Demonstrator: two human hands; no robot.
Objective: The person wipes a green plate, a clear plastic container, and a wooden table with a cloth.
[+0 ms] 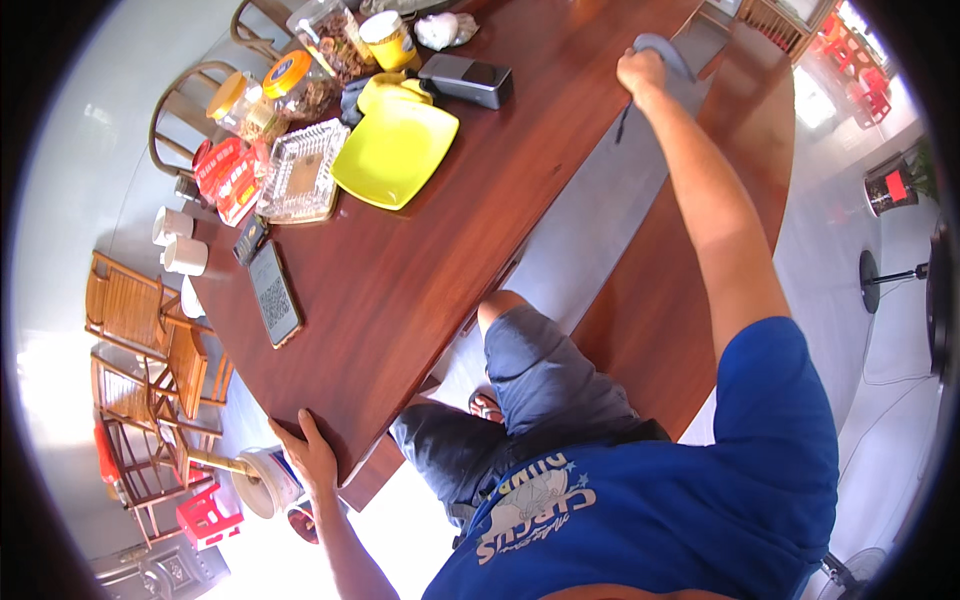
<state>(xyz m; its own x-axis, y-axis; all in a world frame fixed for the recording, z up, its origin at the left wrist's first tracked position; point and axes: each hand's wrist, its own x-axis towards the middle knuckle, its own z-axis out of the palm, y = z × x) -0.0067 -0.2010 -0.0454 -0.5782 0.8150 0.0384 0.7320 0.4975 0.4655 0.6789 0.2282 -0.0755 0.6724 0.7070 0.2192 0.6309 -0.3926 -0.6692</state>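
My left hand [309, 454] rests on the near left corner of the wooden table [420, 262], thumb apart from the fingers, holding nothing. At the table's far right edge my right hand [641, 73] is closed around a grey curved object [667, 52]. A dark strap [621, 126] hangs below that hand; what the object is cannot be made out. Between my hands, a smartphone [275, 294] showing a printed code lies on the tabletop, touching a small black object [250, 240]. A yellow-green square plate [396, 154] sits farther back beside a clear ribbed tray [304, 171].
Lidded jars [300, 84], red packets [231, 176], yellow gloves [394, 91], a grey-black box [466, 79] and white mugs [185, 256] stand along the table's far side. I sit on a wooden bench [645, 300]. Bamboo chairs [131, 304], a bucket [262, 484] and a pink stool [208, 517] are at left.
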